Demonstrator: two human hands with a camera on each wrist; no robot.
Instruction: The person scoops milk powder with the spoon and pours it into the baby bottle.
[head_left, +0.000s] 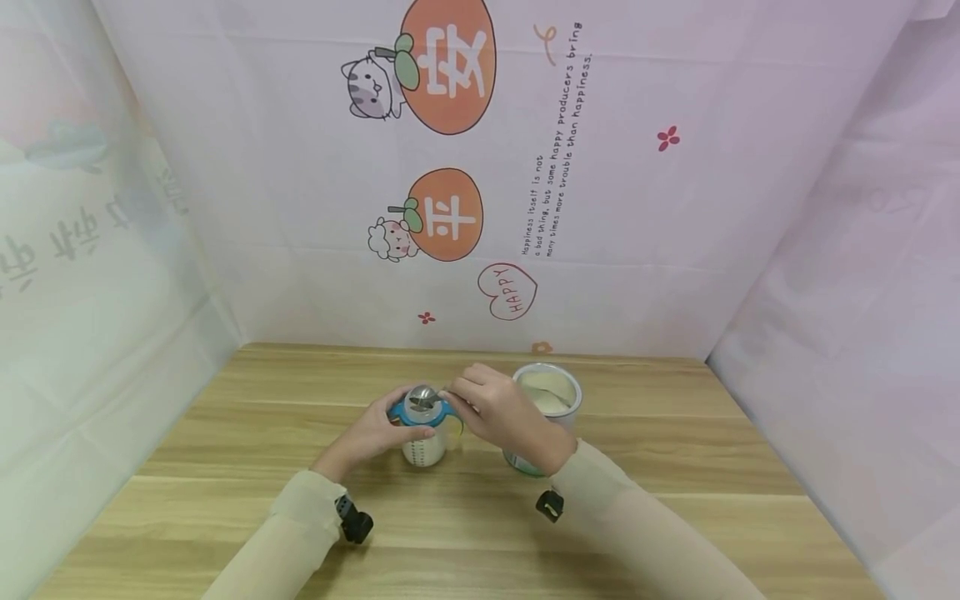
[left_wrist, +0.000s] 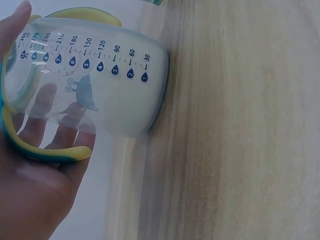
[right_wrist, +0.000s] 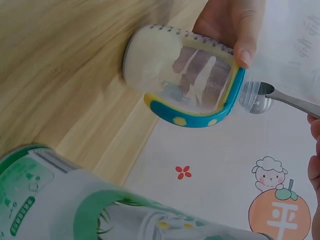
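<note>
A clear baby bottle [head_left: 424, 452] with blue-and-yellow handles stands upright on the table, its lower part filled with white powder. My left hand [head_left: 367, 435] grips it near the collar; in the left wrist view the fingers [left_wrist: 65, 135] show behind the clear wall [left_wrist: 110, 95]. My right hand [head_left: 501, 410] pinches a metal spoon [right_wrist: 295, 101] by its handle. The spoon's bowl is at the bottle's open mouth; in the right wrist view it shows partly inside the clear neck. How much powder the spoon holds I cannot tell.
Right of the bottle, partly behind my right wrist, an open milk powder can [head_left: 567, 421] holds pale powder. Its green-and-white side [right_wrist: 30, 195] shows in the right wrist view. A printed cloth [head_left: 615, 275] hangs behind the wooden table [head_left: 645, 533], with more cloth at both sides.
</note>
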